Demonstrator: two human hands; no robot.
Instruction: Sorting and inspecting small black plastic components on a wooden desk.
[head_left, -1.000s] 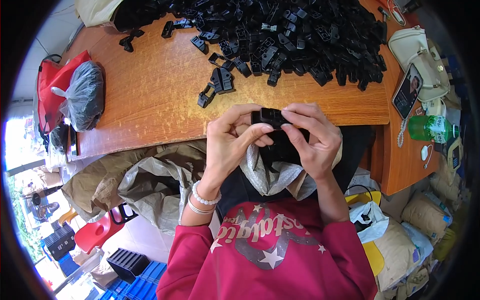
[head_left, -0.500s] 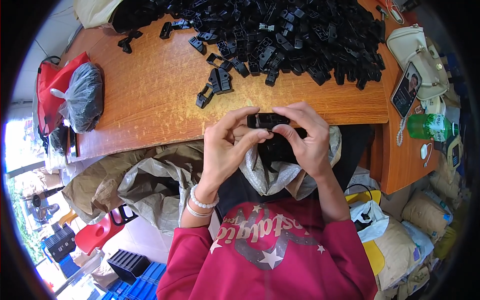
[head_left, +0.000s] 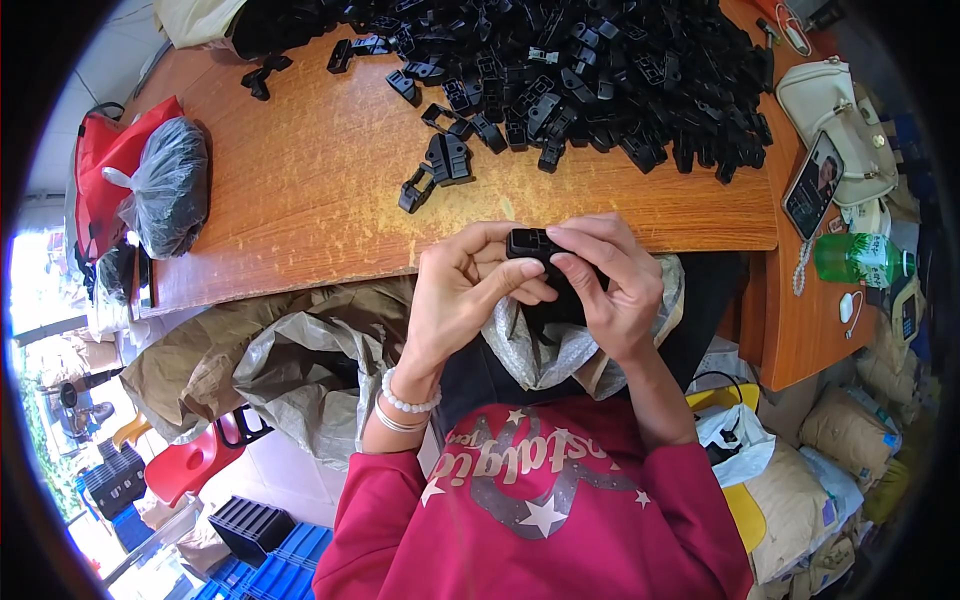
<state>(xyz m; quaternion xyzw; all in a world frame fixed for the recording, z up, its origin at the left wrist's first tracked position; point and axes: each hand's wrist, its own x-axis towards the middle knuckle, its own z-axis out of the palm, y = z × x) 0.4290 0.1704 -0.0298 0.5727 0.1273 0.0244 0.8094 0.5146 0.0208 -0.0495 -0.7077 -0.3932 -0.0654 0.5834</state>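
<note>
Between my two hands, just off the front edge of the table, is a small black plastic part (head_left: 528,242). My left hand (head_left: 462,285) pinches its left end, with the thumb below and the index finger above. Fingers and thumb of my right hand (head_left: 615,285) close on its right end. Beneath the hands an open woven sack (head_left: 530,365) shows dark contents, partly hidden. On the table ahead lie a few loose black plastic pieces (head_left: 447,160), and behind them spreads a big heap of similar black parts (head_left: 590,80).
A red bag (head_left: 100,165) and a tied plastic bag (head_left: 168,190) sit at the table's left. To the right are a cream handbag (head_left: 835,130), a phone (head_left: 813,185) and a green bottle (head_left: 855,258). Another sack (head_left: 300,390) hangs by the table's front edge.
The black part has turned in my fingers and looks more compact, its dark top face now showing. My right fingers have shifted left along it. Both hands stay by the table edge.
</note>
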